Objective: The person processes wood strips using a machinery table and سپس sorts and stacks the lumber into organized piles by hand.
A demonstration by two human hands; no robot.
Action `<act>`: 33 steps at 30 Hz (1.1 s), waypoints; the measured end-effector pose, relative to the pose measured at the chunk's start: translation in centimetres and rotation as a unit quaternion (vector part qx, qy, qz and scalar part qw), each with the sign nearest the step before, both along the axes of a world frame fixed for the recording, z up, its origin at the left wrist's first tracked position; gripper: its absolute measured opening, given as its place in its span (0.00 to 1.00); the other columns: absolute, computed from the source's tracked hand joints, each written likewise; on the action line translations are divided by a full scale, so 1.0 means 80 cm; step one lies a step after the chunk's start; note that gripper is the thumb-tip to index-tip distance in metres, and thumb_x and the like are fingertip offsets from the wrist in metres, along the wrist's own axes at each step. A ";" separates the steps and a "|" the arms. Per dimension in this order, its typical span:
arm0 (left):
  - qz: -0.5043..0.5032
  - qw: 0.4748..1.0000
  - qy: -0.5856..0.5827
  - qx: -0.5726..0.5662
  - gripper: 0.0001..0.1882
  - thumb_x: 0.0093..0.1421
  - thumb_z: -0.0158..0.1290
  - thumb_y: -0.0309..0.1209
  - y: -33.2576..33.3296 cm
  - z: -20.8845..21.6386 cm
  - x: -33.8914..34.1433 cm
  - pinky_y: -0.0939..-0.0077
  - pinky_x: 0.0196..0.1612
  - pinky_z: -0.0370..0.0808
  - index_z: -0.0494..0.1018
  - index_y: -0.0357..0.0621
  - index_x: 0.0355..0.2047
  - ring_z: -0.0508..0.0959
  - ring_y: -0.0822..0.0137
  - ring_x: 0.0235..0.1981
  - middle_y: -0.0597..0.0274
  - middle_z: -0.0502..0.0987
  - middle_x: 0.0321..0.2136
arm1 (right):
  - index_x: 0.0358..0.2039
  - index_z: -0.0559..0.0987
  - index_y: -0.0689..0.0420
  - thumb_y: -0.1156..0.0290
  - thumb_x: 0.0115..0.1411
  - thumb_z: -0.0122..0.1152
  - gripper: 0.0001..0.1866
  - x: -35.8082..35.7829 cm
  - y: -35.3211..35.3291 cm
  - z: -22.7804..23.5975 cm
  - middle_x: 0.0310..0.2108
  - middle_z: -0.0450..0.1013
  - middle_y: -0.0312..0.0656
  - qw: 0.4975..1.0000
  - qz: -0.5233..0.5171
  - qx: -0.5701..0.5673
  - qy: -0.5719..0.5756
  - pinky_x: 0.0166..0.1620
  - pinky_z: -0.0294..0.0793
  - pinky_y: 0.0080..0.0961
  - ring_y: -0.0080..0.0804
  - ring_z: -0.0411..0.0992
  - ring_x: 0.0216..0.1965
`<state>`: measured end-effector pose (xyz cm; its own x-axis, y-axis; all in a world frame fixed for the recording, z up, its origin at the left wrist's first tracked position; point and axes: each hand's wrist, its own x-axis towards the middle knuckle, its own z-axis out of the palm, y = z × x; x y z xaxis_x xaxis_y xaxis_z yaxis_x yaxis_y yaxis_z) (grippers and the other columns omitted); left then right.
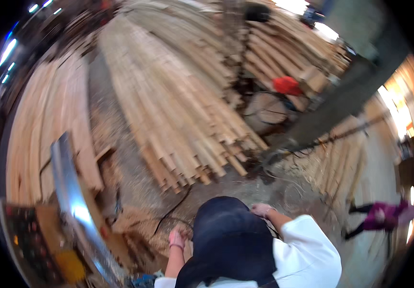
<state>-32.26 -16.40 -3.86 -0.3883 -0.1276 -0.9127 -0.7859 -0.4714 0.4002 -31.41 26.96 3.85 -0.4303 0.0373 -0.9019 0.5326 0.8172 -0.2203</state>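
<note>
The left hand (178,236) hangs low beside the dark apron (233,233), off its left edge, with the fingers looking partly curled; they are too blurred for me to tell whether they grip anything. The right hand (263,210) is bent in close at the apron's other edge, near its top end. I can't tell whether those fingers are open or closed, or whether they touch the cloth. The apron covers the person's front, between the two hands, over a white shirt (307,254).

A black cord (166,215) curves across the floor (231,184) just ahead of the left hand, next to a spread of sawdust (142,218). Farther ahead, a broad stack of boards (168,110) runs away from the person, its near ends uneven. A second stack (48,125) lies to the left, across a strip of floor.

Close on the person's left stands a shiny metal strip (67,175), tilted and catching the light, and beside it a dark panel (33,242) dotted with small coloured spots. To the right, a thick grey beam (341,101) slants past a red thing (287,85) too smeared to name. Well apart, at the far right, is a co-worker (383,215) in purple.
</note>
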 end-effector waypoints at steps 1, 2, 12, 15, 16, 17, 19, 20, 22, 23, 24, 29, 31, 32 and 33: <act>-0.004 0.999 0.034 0.010 0.12 0.59 0.50 0.35 -0.024 -0.008 -0.006 0.68 0.28 0.71 0.67 0.45 0.42 0.71 0.64 0.23 0.58 0.73 0.33 | 0.46 0.77 0.50 0.46 0.53 0.50 0.27 0.021 -0.002 -0.047 0.46 0.73 0.47 0.999 0.034 -0.029 0.026 0.51 0.68 0.34 0.44 0.70 0.50; 0.000 0.999 0.036 0.035 0.07 0.60 0.49 0.33 -0.035 -0.004 -0.021 0.73 0.21 0.68 0.66 0.46 0.36 0.68 0.67 0.18 0.62 0.70 0.25 | 0.43 0.79 0.50 0.44 0.53 0.50 0.27 0.028 -0.015 -0.027 0.46 0.74 0.46 0.999 -0.052 -0.002 0.007 0.51 0.68 0.33 0.42 0.71 0.49; 0.005 0.997 0.023 -0.079 0.04 0.56 0.52 0.33 -0.045 0.055 -0.082 0.79 0.21 0.67 0.70 0.52 0.25 0.70 0.73 0.18 0.70 0.71 0.20 | 0.43 0.79 0.52 0.55 0.48 0.61 0.23 -0.071 -0.008 -0.096 0.41 0.76 0.44 0.999 0.040 -0.008 -0.019 0.48 0.70 0.29 0.37 0.74 0.46; -0.052 0.982 0.124 -0.132 0.07 0.55 0.55 0.34 -0.057 0.058 -0.106 0.84 0.25 0.66 0.75 0.46 0.32 0.69 0.78 0.21 0.72 0.72 0.22 | 0.41 0.79 0.57 0.66 0.49 0.60 0.18 -0.152 -0.040 -0.054 0.36 0.77 0.44 0.994 -0.067 -0.086 0.025 0.43 0.73 0.27 0.34 0.75 0.39; -0.046 0.972 0.161 -0.162 0.12 0.54 0.57 0.34 -0.068 0.057 -0.121 0.85 0.27 0.68 0.75 0.41 0.37 0.70 0.78 0.23 0.72 0.72 0.22 | 0.40 0.79 0.59 0.69 0.50 0.59 0.16 -0.175 -0.048 -0.050 0.34 0.77 0.44 0.986 -0.096 -0.126 0.048 0.41 0.74 0.26 0.33 0.76 0.37; -0.021 0.976 0.183 -0.114 0.14 0.54 0.57 0.33 -0.078 0.081 -0.157 0.84 0.31 0.69 0.74 0.39 0.39 0.72 0.77 0.25 0.70 0.74 0.24 | 0.39 0.79 0.60 0.71 0.50 0.58 0.15 -0.192 -0.045 -0.066 0.32 0.77 0.44 0.976 -0.105 -0.174 0.072 0.37 0.73 0.25 0.31 0.75 0.32; 0.004 0.963 0.239 -0.122 0.18 0.55 0.58 0.32 -0.101 0.157 -0.237 0.81 0.38 0.72 0.72 0.37 0.44 0.74 0.74 0.31 0.65 0.76 0.31 | 0.37 0.79 0.61 0.72 0.51 0.56 0.13 -0.240 -0.050 -0.080 0.27 0.76 0.42 0.969 -0.134 -0.194 0.073 0.31 0.73 0.24 0.29 0.73 0.26; 0.004 0.947 0.264 -0.183 0.19 0.55 0.58 0.31 -0.120 0.193 -0.266 0.80 0.42 0.72 0.71 0.36 0.46 0.75 0.72 0.35 0.63 0.77 0.35 | 0.36 0.79 0.61 0.70 0.52 0.56 0.12 -0.267 -0.067 -0.078 0.26 0.75 0.41 0.973 -0.153 -0.166 0.047 0.30 0.72 0.24 0.29 0.72 0.24; 0.017 0.912 0.318 -0.260 0.20 0.56 0.58 0.31 -0.146 0.250 -0.321 0.77 0.48 0.71 0.71 0.36 0.48 0.75 0.69 0.41 0.59 0.76 0.41 | 0.37 0.79 0.61 0.73 0.51 0.55 0.12 -0.308 -0.077 -0.085 0.23 0.74 0.41 0.961 -0.182 -0.183 0.100 0.24 0.70 0.23 0.28 0.69 0.20; 0.015 0.903 0.326 -0.279 0.20 0.56 0.57 0.30 -0.171 0.271 -0.345 0.76 0.50 0.70 0.71 0.37 0.48 0.74 0.68 0.44 0.58 0.76 0.43 | 0.37 0.78 0.62 0.74 0.51 0.56 0.12 -0.319 -0.084 -0.100 0.23 0.74 0.41 0.947 -0.233 -0.201 0.091 0.26 0.71 0.24 0.29 0.71 0.21; 0.018 0.895 0.335 -0.294 0.19 0.57 0.57 0.30 -0.193 0.281 -0.367 0.75 0.51 0.69 0.71 0.38 0.48 0.74 0.67 0.46 0.57 0.75 0.44 | 0.38 0.78 0.63 0.74 0.51 0.56 0.13 -0.338 -0.086 -0.110 0.23 0.74 0.42 0.932 -0.281 -0.214 0.086 0.27 0.72 0.24 0.30 0.72 0.22; -0.066 0.788 0.248 -0.559 0.23 0.53 0.59 0.35 -0.307 0.310 -0.431 0.68 0.55 0.67 0.70 0.40 0.48 0.73 0.58 0.49 0.50 0.74 0.46 | 0.36 0.77 0.62 0.74 0.53 0.54 0.11 -0.417 -0.187 -0.087 0.24 0.73 0.41 0.969 -0.157 -0.169 0.088 0.27 0.71 0.25 0.30 0.72 0.23; -0.171 0.703 0.189 -0.663 0.27 0.52 0.59 0.40 -0.357 0.323 -0.455 0.63 0.58 0.63 0.69 0.42 0.50 0.69 0.56 0.53 0.50 0.71 0.49 | 0.37 0.77 0.62 0.74 0.53 0.54 0.11 -0.463 -0.234 -0.090 0.25 0.73 0.41 0.976 -0.131 -0.161 0.065 0.29 0.71 0.25 0.30 0.72 0.25; -0.229 0.663 0.149 -0.698 0.30 0.51 0.58 0.43 -0.378 0.323 -0.474 0.61 0.60 0.60 0.68 0.44 0.52 0.66 0.56 0.57 0.52 0.70 0.52 | 0.38 0.76 0.61 0.73 0.54 0.54 0.11 -0.490 -0.254 -0.092 0.25 0.73 0.41 0.979 -0.116 -0.156 0.060 0.29 0.71 0.25 0.30 0.71 0.25; -0.257 0.639 0.109 -0.717 0.33 0.52 0.56 0.45 -0.391 0.313 -0.492 0.59 0.63 0.55 0.64 0.45 0.56 0.61 0.57 0.60 0.52 0.64 0.56 | 0.38 0.76 0.61 0.73 0.54 0.54 0.11 -0.519 -0.273 -0.089 0.26 0.73 0.41 0.983 -0.096 -0.151 0.051 0.30 0.71 0.25 0.30 0.71 0.26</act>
<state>-71.59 -47.71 21.22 -0.8137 -0.5755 0.0821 -0.5406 0.8011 0.2570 -72.95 5.12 -3.31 -0.5309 -0.1357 -0.8365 0.6329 0.5929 -0.4978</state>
